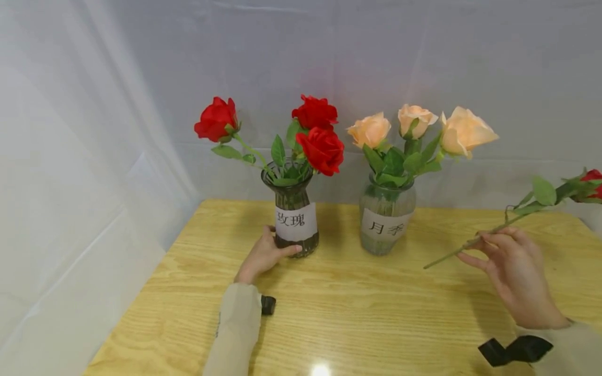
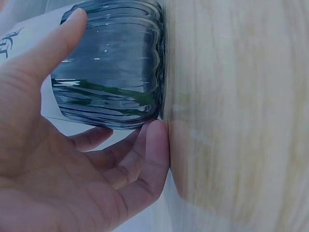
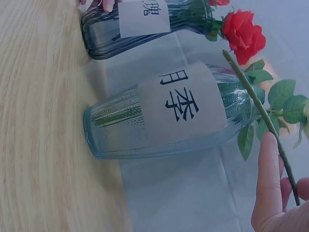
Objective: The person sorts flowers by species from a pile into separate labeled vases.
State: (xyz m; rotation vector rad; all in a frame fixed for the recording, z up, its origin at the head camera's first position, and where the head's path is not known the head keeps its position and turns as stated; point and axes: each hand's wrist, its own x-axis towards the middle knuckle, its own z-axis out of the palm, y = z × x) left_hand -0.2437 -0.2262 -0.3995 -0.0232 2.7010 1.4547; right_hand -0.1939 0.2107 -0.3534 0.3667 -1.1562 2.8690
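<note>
My left hand (image 1: 264,256) grips the base of a dark ribbed glass vase (image 1: 292,198), thumb across its front. In the left wrist view the fingers (image 2: 157,145) bend in by the vase's bottom edge. Three red roses (image 1: 321,150) stand in this vase, one leaning far left. Off to the right, my right hand (image 1: 514,274) pinches the stem of another red rose (image 1: 593,178) between thumb and fingers. That stem slants, its cut end pointing down-left and its bloom partly cut off by the head view's edge. The right wrist view shows the stem (image 3: 260,108) overlapping the vases' flowers.
A pale clear glass vase (image 1: 406,201) with several peach roses (image 1: 369,129) stands right of the dark one. Both vases carry white paper labels (image 1: 386,225) with Chinese characters. The wooden table (image 1: 338,313) meets a white sheet (image 1: 155,104) behind and at the left.
</note>
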